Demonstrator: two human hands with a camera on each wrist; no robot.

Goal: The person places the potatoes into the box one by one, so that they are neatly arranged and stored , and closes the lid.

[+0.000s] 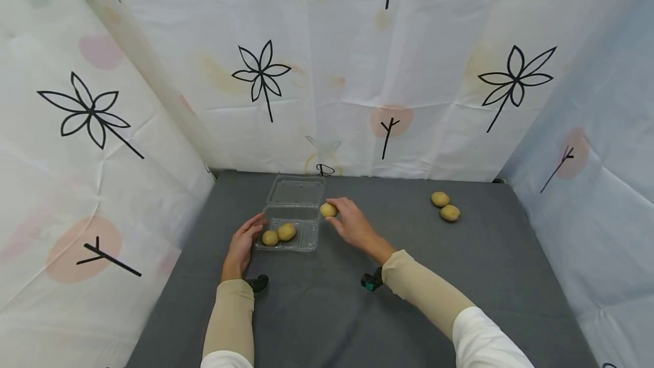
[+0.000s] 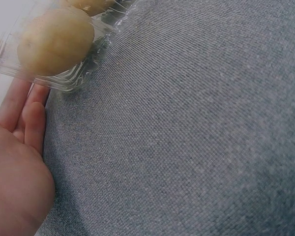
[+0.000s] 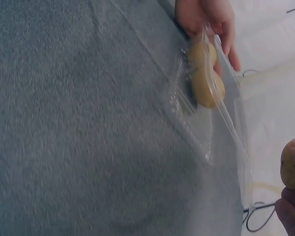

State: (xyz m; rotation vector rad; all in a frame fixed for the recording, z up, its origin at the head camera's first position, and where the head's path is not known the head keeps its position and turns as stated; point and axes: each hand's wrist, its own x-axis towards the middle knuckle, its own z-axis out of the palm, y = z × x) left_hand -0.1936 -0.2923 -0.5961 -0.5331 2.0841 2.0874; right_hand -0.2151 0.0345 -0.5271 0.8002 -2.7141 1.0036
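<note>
Patterned cloth (image 1: 342, 61) backs a grey table (image 1: 317, 311). The right hand (image 1: 355, 226) pinches one potato (image 1: 328, 210); just left of it, an opened plastic box (image 1: 307, 235) holds two potatoes (image 1: 287, 231), its left side touched by the left hand (image 1: 242, 249), fingers extended. Well right of the grip lie two more potatoes (image 1: 450, 213).

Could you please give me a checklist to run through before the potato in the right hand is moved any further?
1. Right hand pinches a potato: ok.
2. Lid of the clear container is folded open: ok.
3. Left hand touches the container's left side: ok; how firmly, cannot tell.
4. Container has room beside its two potatoes: ok, its right part looks bare.
5. Held potato is over the container's base: not ok, the head view shows it just to the right.
6. Two loose potatoes lie away from the container: ok.
</note>
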